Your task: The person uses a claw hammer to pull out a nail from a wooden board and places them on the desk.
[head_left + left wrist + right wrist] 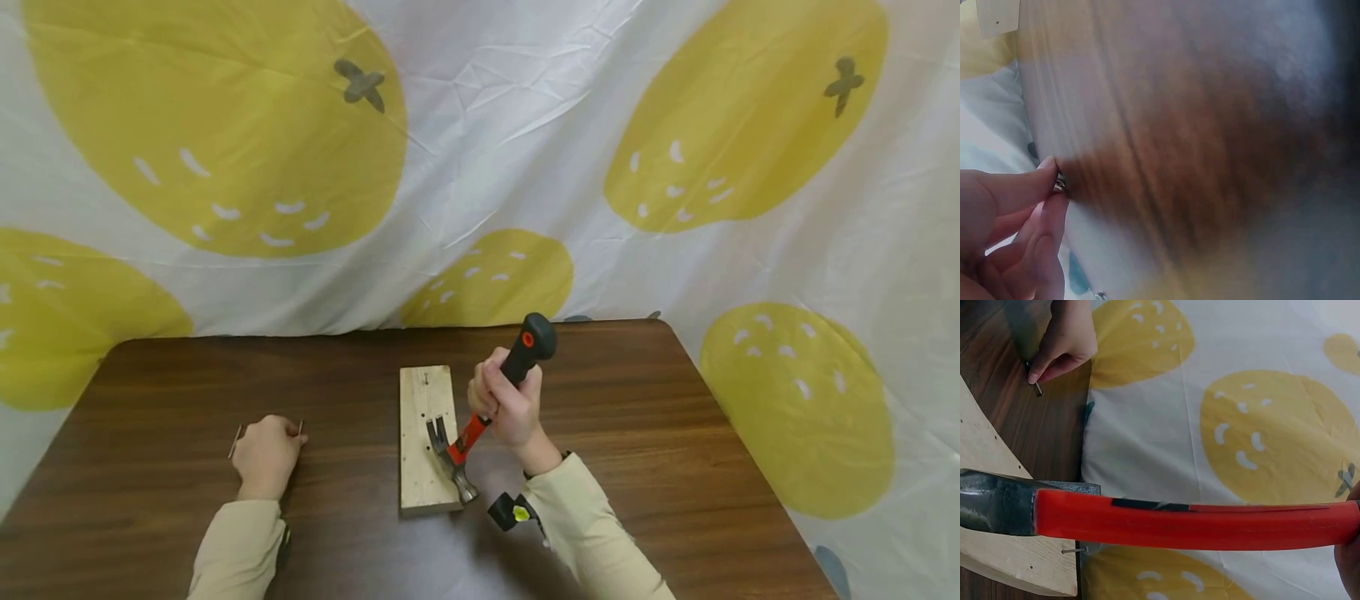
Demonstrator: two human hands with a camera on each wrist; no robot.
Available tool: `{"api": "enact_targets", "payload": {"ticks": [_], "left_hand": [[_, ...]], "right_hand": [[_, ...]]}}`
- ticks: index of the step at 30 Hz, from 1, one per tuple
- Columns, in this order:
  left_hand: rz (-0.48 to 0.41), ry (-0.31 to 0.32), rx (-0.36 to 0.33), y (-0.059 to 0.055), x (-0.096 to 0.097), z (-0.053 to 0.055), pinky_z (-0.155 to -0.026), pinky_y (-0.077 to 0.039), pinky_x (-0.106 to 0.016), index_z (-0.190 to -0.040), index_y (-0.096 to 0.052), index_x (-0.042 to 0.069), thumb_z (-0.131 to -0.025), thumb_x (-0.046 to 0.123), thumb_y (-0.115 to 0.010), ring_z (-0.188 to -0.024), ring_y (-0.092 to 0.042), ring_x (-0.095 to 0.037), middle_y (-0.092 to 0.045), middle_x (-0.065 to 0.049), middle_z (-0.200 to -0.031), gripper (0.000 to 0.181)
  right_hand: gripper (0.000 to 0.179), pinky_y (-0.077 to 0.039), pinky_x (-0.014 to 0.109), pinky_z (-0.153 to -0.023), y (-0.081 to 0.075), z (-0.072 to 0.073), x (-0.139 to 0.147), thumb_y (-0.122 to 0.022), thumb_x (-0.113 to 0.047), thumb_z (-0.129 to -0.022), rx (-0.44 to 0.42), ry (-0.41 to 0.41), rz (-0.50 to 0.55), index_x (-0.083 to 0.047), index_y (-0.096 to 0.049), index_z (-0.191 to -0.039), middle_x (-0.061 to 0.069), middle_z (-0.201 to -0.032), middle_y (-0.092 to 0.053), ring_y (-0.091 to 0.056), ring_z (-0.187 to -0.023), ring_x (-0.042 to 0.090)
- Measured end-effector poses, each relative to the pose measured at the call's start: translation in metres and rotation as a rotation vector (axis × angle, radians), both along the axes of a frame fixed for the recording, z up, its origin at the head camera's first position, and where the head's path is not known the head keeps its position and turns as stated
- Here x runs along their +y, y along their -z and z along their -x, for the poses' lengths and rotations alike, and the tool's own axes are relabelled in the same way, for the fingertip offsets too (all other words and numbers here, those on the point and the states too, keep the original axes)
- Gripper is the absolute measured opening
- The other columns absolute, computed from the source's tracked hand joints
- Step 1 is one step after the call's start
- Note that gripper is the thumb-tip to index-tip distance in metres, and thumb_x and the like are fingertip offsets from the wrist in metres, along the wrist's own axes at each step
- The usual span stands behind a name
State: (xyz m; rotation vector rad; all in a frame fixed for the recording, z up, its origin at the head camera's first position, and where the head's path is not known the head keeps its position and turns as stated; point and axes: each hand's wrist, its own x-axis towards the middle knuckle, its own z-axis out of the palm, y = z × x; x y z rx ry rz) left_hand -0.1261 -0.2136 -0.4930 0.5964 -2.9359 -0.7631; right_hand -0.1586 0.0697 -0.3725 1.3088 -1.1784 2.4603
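Observation:
My left hand (264, 457) is low over the left part of the table, pinching a nail (1039, 390) between thumb and fingertip. Another nail (235, 442) lies just left of that hand. My right hand (512, 402) grips the black handle of a claw hammer (467, 440) with a red shaft. The hammer's metal head hangs over a pale wooden board (415, 479), claw toward the far side; whether it touches the wood I cannot tell. One nail (1072, 550) stands partly out of the board's far end. Several dark spots dot its surface.
A brown wood-grain table (637, 500) carries everything. White cloth with yellow fruit prints (495, 275) hangs behind the table and along its right side. A black strap device (512, 512) sits at my right wrist.

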Motion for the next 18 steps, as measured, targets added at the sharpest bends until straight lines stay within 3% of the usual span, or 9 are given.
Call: {"api": "enact_targets", "payload": {"ticks": [6, 9, 11, 14, 16, 18], "left_hand": [[0.027, 0.058, -0.002, -0.011, 0.010, -0.003, -0.050, -0.046, -0.050, -0.092, -0.069, -0.002, -0.083, 0.018, -0.063, -0.076, -0.059, -0.046, -0.064, -0.027, -0.091, 0.022], [0.017, 0.163, 0.052, -0.020, 0.030, -0.005, -0.059, -0.048, -0.053, -0.104, -0.062, -0.008, -0.086, 0.018, -0.060, -0.081, -0.059, -0.047, -0.062, -0.029, -0.095, 0.031], [-0.041, 0.257, 0.073, -0.025, 0.049, -0.006, -0.068, -0.049, -0.052, -0.110, -0.057, -0.011, -0.085, 0.018, -0.061, -0.083, -0.060, -0.043, -0.062, -0.028, -0.096, 0.039], [-0.180, 0.386, 0.049, -0.027, 0.081, -0.009, -0.074, -0.050, -0.047, -0.117, -0.050, -0.014, -0.082, 0.020, -0.066, -0.083, -0.063, -0.033, -0.063, -0.024, -0.093, 0.052], [-0.254, 0.428, 0.017, -0.025, 0.098, -0.011, -0.072, -0.050, -0.044, -0.119, -0.048, -0.014, -0.078, 0.020, -0.070, -0.082, -0.063, -0.028, -0.064, -0.022, -0.093, 0.058], [-0.271, 0.448, 0.010, -0.022, 0.110, -0.012, -0.072, -0.050, -0.045, -0.119, -0.047, -0.014, -0.074, 0.019, -0.074, -0.084, -0.063, -0.030, -0.063, -0.023, -0.094, 0.062]], "right_hand": [[0.016, -0.017, 0.024, -0.027, 0.003, 0.000, 0.001, -0.045, -0.013, -0.094, -0.017, 0.027, -0.020, -0.014, -0.053, -0.081, 0.003, -0.045, -0.024, -0.019, -0.032, 0.012], [0.019, -0.016, 0.025, -0.027, 0.008, 0.000, 0.001, -0.044, -0.011, -0.094, -0.049, 0.051, -0.049, -0.013, -0.050, -0.076, 0.004, -0.044, -0.023, -0.018, -0.031, 0.013], [0.022, -0.016, 0.026, -0.027, 0.012, 0.000, 0.000, -0.045, -0.010, -0.094, -0.084, 0.065, -0.072, -0.012, -0.046, -0.072, 0.004, -0.044, -0.024, -0.018, -0.031, 0.014], [0.025, -0.017, 0.027, -0.028, 0.013, 0.000, -0.004, -0.045, -0.008, -0.092, -0.149, 0.100, -0.114, -0.011, -0.042, -0.068, 0.001, -0.044, -0.026, -0.021, -0.032, 0.013], [0.026, -0.016, 0.028, -0.029, 0.012, 0.001, -0.009, -0.046, -0.007, -0.091, -0.191, 0.121, -0.137, -0.012, -0.042, -0.066, -0.003, -0.045, -0.029, -0.023, -0.033, 0.010], [0.026, -0.017, 0.029, -0.030, 0.011, 0.003, -0.013, -0.047, -0.007, -0.090, -0.229, 0.152, -0.162, -0.013, -0.043, -0.066, -0.007, -0.046, -0.032, -0.026, -0.034, 0.007]]}}
